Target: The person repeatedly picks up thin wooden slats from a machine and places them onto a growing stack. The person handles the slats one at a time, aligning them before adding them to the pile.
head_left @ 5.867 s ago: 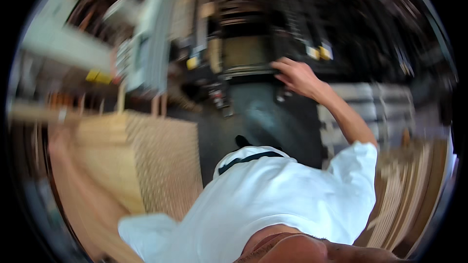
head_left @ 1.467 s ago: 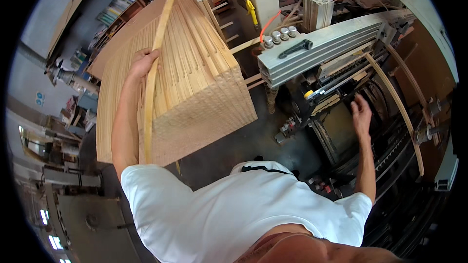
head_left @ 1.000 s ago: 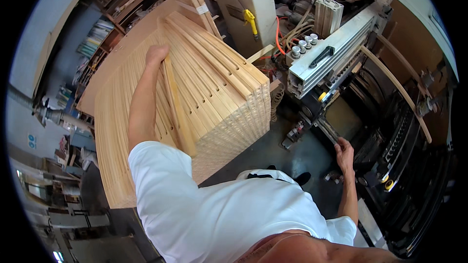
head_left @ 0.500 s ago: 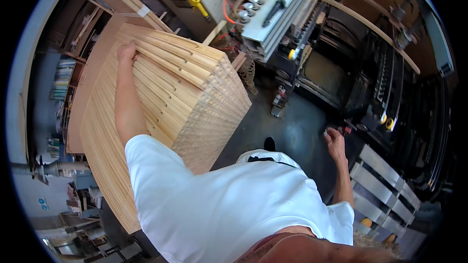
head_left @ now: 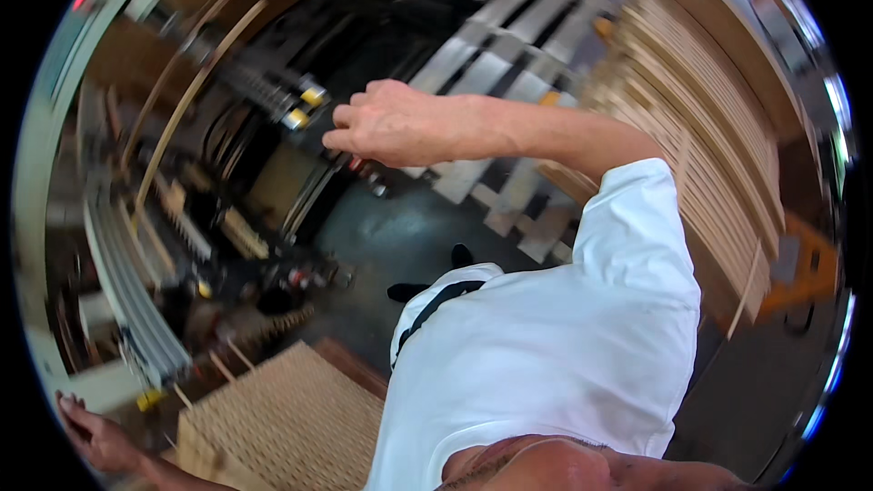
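Note:
My left hand (head_left: 98,438) is at the lower left rim, off the near stack of wooden strips (head_left: 286,414), whose patterned end faces show. Its fingers look loosely apart, with nothing visible in them. Stretched across the upper middle, my right hand (head_left: 391,123) hangs in the air above the dark floor, in front of a dark machine (head_left: 273,177). Its fingers are half bent and slightly spread, and I see nothing in them; the palm side is hidden.
A slatted grey rack (head_left: 500,45) lies beyond my right forearm. At the right stands another tall stack of wooden strips (head_left: 691,127), with an orange frame (head_left: 809,264) beside it. A metal rail (head_left: 132,286) runs along the left. My feet (head_left: 462,255) are on the dark floor (head_left: 373,227).
My view and body have swung to the right. My left hand has come off the strips it was touching. My right arm has lifted and now reaches across the view.

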